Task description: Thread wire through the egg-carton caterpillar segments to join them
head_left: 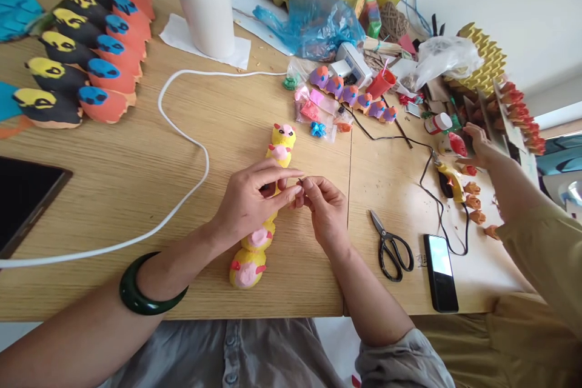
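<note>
A row of yellow clay-covered egg-carton heads (247,274) with pink faces and red ears lies on the wooden table in front of me. My left hand (252,197) is over the middle of the row, thumb and fingers pinched together at its right side. Touching it, my right hand (322,203) also pinches, just right of the row. A tiny dark piece (301,181) shows between the fingertips of both hands; its shape is too small to tell. The top head has dark eyes, while my left hand hides the middle heads.
Scissors (391,245) and a phone (441,273) lie on the right, near another person's arm (513,182). A white cable (207,160) curves across the left. Painted carton rows (109,73), a white bottle (207,9), clay bags (311,109) and a yellow glue gun (450,180) stand or lie farther around.
</note>
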Available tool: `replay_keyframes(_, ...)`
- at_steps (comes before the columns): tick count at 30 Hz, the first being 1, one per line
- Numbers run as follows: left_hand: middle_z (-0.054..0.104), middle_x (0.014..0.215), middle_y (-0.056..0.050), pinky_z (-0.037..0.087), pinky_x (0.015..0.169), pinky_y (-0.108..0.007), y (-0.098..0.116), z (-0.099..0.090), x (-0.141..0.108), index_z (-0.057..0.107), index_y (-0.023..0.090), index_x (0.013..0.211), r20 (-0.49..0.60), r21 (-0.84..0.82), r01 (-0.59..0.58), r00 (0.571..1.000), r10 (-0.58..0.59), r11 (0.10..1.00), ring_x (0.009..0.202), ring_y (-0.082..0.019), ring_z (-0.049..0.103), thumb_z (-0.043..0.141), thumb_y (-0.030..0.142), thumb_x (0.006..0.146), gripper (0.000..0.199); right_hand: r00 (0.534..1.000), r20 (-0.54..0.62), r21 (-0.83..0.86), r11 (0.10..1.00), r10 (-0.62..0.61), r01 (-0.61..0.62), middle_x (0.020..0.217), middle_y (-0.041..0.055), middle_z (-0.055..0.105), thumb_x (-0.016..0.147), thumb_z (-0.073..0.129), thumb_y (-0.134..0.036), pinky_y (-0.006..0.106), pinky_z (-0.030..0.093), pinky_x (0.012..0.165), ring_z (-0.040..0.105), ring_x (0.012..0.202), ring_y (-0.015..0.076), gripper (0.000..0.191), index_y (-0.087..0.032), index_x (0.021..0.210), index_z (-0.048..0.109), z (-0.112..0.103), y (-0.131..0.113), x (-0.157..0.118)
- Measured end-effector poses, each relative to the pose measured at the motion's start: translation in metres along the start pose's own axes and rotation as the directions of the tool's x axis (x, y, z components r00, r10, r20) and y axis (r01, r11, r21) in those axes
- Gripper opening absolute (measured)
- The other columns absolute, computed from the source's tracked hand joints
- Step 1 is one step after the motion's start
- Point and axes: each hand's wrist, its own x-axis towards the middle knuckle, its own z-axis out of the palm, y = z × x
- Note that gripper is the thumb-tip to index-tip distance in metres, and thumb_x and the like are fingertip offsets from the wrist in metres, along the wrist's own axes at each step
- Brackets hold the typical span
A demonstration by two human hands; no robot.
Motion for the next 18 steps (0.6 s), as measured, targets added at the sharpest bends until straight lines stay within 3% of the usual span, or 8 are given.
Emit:
replay_keyframes(11, 0.071, 0.075, -0.002, 0.044, 0.062, -0.029, -0.0023, 0.0007, -0.0008, 0.084, 0.026, 0.083, -0.030, 0.011, 0.027, 0.999, -0.027, 1.000, 0.068, -0.016, 0.058, 0.078, 0.030, 0.086, 0.008, 1.000, 0.010, -0.007, 1.000, 0.015, -0.014, 0.073, -0.0027, 0.066, 0.083, 0.084, -0.052, 0.028, 0.060, 0.062, 0.059, 0.062, 0.0108, 0.033, -0.022, 0.077, 0.073, 0.0003, -0.0011, 0.0005)
replay_keyframes(14, 0.065, 0.069, 0.000, 0.043, 0.056, -0.027, -0.0048, 0.0008, -0.0015, 0.082, 0.025, 0.083, -0.037, -0.151, 0.190, 0.979, -0.198, 0.970, 0.059, -0.013, 0.052, 0.081, 0.032, 0.085, 0.007, 0.999, -0.053, 0.007, 1.000, 0.000, 0.000, 0.074, -0.0030, 0.066, 0.083, 0.085, -0.050, 0.027, 0.059, 0.061, 0.056, 0.061, 0.0098, 0.029, -0.022, 0.080, 0.074, -0.0004, -0.0009, 0.0024)
replay_keyframes(18, 0.046, 0.056, 0.005, 0.031, 0.043, -0.022, -0.0070, -0.0005, 0.0026, 0.082, 0.022, 0.086, 0.048, -0.492, 0.405, 0.896, -0.441, 0.770, 0.047, -0.008, 0.033, 0.081, 0.036, 0.087, 0.014, 0.996, -0.091, 0.042, 0.999, 0.020, -0.016, 0.082, -0.0009, 0.069, 0.085, 0.080, -0.053, 0.026, 0.058, 0.058, 0.056, 0.062, 0.0094, 0.030, -0.022, 0.088, 0.079, -0.0014, -0.0007, 0.0058)
